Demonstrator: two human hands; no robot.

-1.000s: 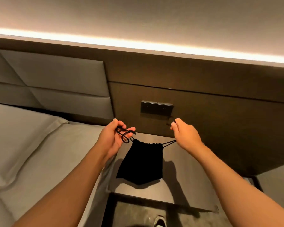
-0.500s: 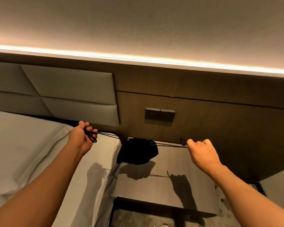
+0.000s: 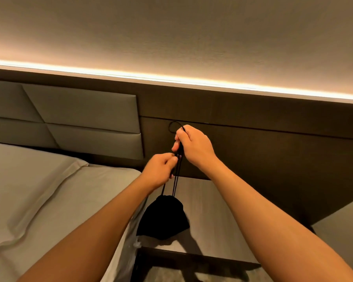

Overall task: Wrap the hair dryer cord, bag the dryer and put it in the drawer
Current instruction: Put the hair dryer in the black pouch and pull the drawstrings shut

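Observation:
A black drawstring bag [image 3: 163,218], cinched at the top, hangs over the nightstand top [image 3: 208,216] by its black cords [image 3: 176,176]. My right hand [image 3: 194,148] grips the cords high up, with a loop of cord sticking out above the fist. Just below and to the left, my left hand [image 3: 161,171] pinches the same cords. The hair dryer itself is hidden, presumably inside the bag. No drawer front is plainly visible.
A bed with a grey pillow [image 3: 27,190] lies to the left, its padded headboard [image 3: 80,112] behind. A dark wood wall panel [image 3: 263,143] rises behind the nightstand. The floor [image 3: 192,275] shows below the nightstand's front edge.
My hands, spread wide apart pulling the cords sideways half a second ago, have come together above the bag. The bag now hangs from the cords instead of being stretched between them.

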